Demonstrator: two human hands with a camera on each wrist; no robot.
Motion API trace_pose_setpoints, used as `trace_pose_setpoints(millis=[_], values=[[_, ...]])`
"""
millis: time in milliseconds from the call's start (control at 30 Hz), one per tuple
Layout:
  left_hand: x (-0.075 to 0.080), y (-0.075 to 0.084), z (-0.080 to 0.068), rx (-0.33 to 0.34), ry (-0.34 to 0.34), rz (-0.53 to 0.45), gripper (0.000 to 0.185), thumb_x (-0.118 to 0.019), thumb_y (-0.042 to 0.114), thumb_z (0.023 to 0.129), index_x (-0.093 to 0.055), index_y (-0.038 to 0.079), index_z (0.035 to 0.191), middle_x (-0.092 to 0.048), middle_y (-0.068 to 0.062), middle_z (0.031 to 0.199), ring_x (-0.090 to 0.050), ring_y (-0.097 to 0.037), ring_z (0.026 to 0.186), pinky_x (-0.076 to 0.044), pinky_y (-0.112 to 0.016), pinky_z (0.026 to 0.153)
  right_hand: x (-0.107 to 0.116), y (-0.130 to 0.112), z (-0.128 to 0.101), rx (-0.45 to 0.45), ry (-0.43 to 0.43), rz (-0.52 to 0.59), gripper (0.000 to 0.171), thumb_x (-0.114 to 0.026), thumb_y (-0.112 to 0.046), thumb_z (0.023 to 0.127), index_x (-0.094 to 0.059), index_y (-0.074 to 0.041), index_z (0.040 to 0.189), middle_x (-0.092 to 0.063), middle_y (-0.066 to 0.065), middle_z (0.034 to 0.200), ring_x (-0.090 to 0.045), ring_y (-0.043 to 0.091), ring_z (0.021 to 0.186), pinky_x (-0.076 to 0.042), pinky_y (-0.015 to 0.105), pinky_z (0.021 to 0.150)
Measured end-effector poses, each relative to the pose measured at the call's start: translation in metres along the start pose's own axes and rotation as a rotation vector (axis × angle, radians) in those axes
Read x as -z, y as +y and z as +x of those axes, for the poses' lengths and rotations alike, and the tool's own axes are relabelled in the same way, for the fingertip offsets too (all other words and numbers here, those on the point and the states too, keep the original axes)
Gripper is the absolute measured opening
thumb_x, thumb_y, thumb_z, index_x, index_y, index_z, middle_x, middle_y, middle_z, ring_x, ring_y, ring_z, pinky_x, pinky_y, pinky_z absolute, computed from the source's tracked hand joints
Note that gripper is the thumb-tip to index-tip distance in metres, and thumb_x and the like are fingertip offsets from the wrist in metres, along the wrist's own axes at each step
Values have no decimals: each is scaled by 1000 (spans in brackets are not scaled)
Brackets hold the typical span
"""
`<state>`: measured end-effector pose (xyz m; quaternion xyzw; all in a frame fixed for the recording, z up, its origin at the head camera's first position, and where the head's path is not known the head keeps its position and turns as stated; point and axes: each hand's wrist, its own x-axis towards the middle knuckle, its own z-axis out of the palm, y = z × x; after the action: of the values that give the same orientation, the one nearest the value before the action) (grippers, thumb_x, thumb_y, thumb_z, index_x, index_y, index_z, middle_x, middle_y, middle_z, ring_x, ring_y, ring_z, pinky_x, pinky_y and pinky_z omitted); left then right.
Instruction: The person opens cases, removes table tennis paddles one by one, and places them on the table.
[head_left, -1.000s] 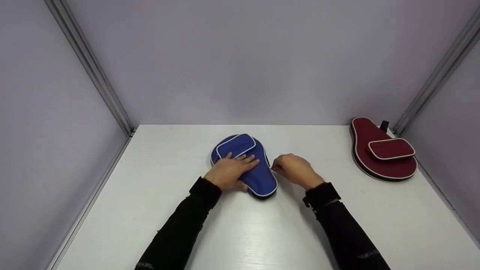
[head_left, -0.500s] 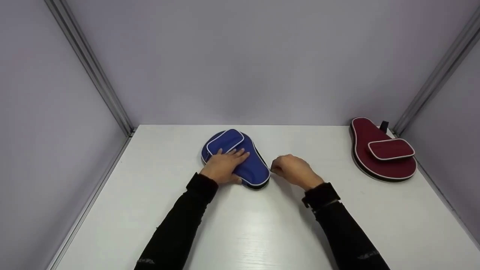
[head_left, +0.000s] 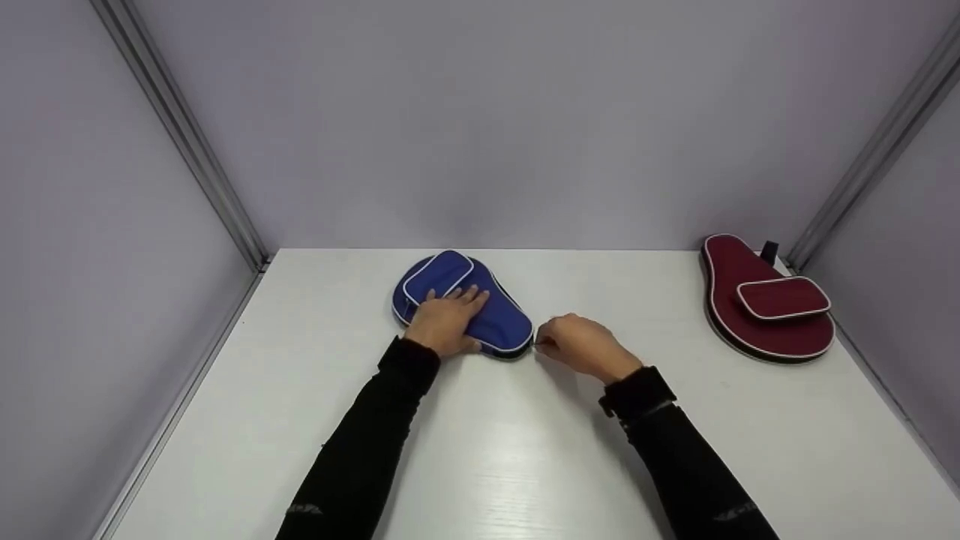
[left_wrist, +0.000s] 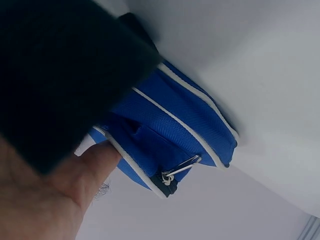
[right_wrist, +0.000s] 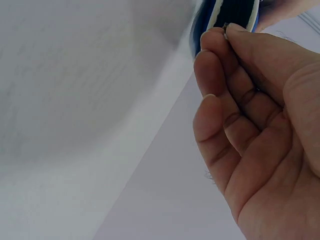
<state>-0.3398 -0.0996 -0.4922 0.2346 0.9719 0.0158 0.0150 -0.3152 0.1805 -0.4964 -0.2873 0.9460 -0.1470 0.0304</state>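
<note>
A blue paddle-shaped zip case (head_left: 504,322) with white piping lies on the white table (head_left: 495,457), a little left of the middle. My left hand (head_left: 448,311) rests flat on it with straight fingers, just below its raised pocket (head_left: 439,273). My right hand (head_left: 541,346) is at the case's narrow near end, fingers curled. In the right wrist view the forefinger and thumb pinch a small zipper pull (right_wrist: 225,26) against the case's edge (right_wrist: 231,11). The left wrist view shows the case (left_wrist: 165,130) from the side, with a metal pull (left_wrist: 179,169) on its pocket and my thumb (left_wrist: 95,167) beside it.
A dark red case (head_left: 765,304) of the same shape lies at the table's far right corner. Grey walls with metal corner posts (head_left: 180,135) close the table in on three sides. Black sleeves cover both forearms.
The blue case has slid away and to the left and turned, with my left hand staying on it. My right hand has moved along its edge down to the narrow end.
</note>
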Motion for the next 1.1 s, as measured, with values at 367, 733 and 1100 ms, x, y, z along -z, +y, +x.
trace_pose_setpoints(millis=[367, 733, 1100], values=[[-36, -15, 35, 41, 25, -54, 105, -94, 51, 98, -43, 19, 184, -43, -12, 190, -45, -41, 176, -31, -79, 143, -3, -12, 3, 7, -26, -32, 11, -80, -6, 110, -91, -5, 109, -89, 11, 105, -79, 19, 90, -70, 45, 83], [-31, -1, 39, 94, 8, -24, 101, -90, 52, 103, -41, 19, 184, -44, -11, 189, -49, -43, 173, -37, -77, 141, -8, -20, 5, 59, 3, -57, 10, -79, -3, 109, -88, 0, 112, -89, 18, 108, -85, 30, 95, -72, 50, 86], [-50, 15, 51, 99, 74, -51, 103, -94, 52, 98, -45, 20, 183, -49, -11, 187, -50, -42, 173, -36, -78, 142, -14, -27, 4, 76, 73, -110, 11, -85, -8, 106, -90, -2, 113, -90, 19, 107, -86, 38, 94, -73, 56, 85]])
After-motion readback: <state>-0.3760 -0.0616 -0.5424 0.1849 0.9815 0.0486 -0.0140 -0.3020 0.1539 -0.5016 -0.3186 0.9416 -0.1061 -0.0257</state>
